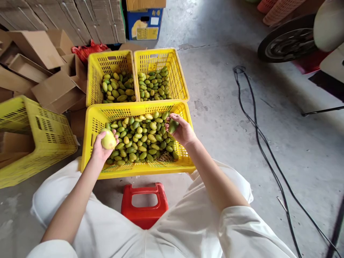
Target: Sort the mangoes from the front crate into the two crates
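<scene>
In my left hand point(101, 147) is a pale yellow-green mango point(108, 139), held over the left side of the front yellow crate point(137, 169). My right hand point(184, 130) has its fingers curled round a darker green mango point(172, 126) near that crate's right side. Beneath both hands lie many loose green and yellow mangoes point(138, 136) inside the crate. A patch of brown bits point(165, 156) shows at its near right corner. Behind it stand two more yellow crates, a left one point(91, 79) and a right one point(182, 80), both partly filled with similar fruit.
A yellow crate point(53, 132) lies tipped at the left, beside a heap of open cardboard boxes point(53, 87). A red stool point(145, 215) sits between my legs. Black cable point(256, 132) runs over the concrete floor at the right, near a wheel point(287, 39).
</scene>
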{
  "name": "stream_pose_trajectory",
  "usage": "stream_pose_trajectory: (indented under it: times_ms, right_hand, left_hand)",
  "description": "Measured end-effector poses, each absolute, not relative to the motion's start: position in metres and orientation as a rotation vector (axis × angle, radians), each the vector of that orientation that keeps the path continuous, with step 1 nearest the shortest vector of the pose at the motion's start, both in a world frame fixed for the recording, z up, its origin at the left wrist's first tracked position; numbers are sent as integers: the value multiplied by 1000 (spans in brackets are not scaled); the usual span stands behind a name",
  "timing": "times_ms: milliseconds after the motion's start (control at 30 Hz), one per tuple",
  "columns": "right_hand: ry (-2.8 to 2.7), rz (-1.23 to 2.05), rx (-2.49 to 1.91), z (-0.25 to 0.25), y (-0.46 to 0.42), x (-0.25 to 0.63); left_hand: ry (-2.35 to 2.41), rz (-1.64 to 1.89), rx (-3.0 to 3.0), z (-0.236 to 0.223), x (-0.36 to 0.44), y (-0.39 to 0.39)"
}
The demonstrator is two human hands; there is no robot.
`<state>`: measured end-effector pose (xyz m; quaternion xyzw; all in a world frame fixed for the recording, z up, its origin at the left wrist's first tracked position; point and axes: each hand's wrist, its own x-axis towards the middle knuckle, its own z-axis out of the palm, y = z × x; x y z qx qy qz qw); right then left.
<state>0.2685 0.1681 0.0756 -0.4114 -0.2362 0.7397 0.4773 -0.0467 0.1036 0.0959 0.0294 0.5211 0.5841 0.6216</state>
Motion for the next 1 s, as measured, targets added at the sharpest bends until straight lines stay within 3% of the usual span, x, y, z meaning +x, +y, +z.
stream_pose_trajectory:
  times_ms: [1000]
  right_hand:
    - [-570,1806,-1013,87,160,257]
  left_hand:
    - [1159,1359,30,103,-51,105]
